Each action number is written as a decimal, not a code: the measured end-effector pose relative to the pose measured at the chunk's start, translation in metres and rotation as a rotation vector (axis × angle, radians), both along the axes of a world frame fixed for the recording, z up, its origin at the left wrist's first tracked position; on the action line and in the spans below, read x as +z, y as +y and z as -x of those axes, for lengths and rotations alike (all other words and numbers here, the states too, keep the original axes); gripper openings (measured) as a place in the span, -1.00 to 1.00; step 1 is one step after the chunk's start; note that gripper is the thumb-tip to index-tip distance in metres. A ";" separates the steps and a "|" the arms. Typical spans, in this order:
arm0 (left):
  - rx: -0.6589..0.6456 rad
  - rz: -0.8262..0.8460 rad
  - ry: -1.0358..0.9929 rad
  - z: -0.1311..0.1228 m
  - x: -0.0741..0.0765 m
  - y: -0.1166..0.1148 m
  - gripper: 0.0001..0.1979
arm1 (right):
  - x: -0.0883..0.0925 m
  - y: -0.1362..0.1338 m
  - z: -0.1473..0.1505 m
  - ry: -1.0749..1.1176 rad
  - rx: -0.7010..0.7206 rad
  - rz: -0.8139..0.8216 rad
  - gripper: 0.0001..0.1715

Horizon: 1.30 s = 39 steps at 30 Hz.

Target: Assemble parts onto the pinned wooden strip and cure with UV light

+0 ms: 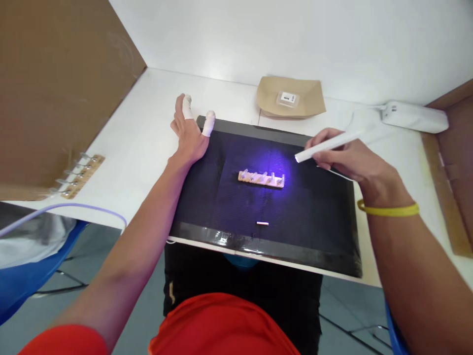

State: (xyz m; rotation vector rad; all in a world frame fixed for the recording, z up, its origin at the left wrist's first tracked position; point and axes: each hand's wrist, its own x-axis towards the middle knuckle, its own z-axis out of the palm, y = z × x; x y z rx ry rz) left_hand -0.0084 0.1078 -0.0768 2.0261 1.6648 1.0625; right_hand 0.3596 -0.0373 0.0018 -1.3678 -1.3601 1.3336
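Black mat (314, 222) below: right hand (351, 157) clamped on a lamp (320, 148), left hand (192, 135) spread, empty — a slip might jolt the strip (260, 180).

white table (125, 143) | on it: black board (318, 217) | brown tray (269, 96) | tan strip (84, 177)

Head view, forward and down

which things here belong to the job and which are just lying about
In use, it seems:
white lamp, lit, in the right hand
central strip, in violet light
black board beneath it, left hand at its corner

Apparently lying about:
brown tray holding a small clear box
second strip, far left
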 end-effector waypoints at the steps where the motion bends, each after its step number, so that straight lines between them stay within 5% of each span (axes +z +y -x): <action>1: -0.003 0.003 0.002 0.000 -0.001 0.001 0.03 | -0.004 -0.013 0.003 0.056 -0.042 -0.047 -0.67; 7: -0.023 0.015 -0.010 0.002 -0.003 0.004 0.00 | -0.027 -0.064 0.018 0.149 -0.133 -0.151 -0.75; 39: 0.001 0.013 0.048 -0.001 0.004 -0.002 0.03 | -0.033 -0.066 0.018 0.124 -0.192 -0.154 -0.73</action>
